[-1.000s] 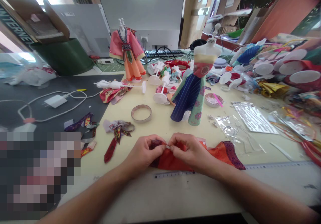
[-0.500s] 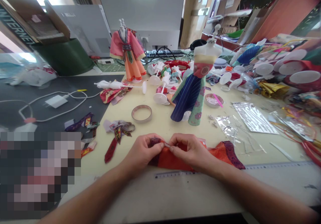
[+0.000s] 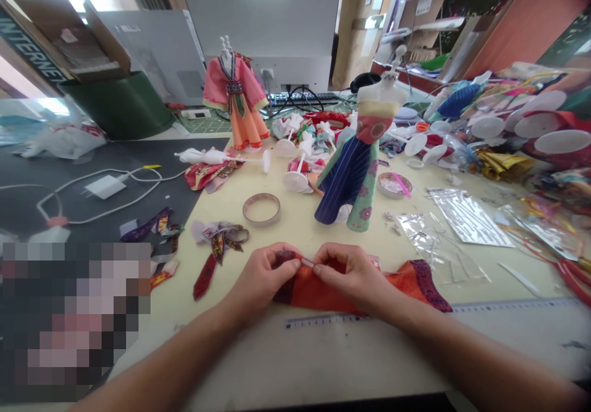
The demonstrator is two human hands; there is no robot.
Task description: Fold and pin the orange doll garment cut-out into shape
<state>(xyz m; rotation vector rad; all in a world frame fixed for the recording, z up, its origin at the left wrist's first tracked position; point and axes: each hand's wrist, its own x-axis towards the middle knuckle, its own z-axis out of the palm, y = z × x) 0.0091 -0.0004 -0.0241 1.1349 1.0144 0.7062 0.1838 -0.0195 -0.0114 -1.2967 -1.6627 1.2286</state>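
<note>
An orange-red fabric piece (image 3: 318, 296) with dark purple patterned ends is pinched at its far edge between the fingertips of the left hand (image 3: 272, 270) and, just beside it, the right hand (image 3: 353, 273). It is laid on the cream tabletop (image 3: 305, 224), partly over a pale, marked ruler (image 3: 305, 323).

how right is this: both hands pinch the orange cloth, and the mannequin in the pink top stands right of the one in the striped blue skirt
The side is wrong: the head view shows the mannequin in the pink top standing left of the mannequin in the striped blue skirt. The left hand and right hand do pinch the orange cloth.
</note>
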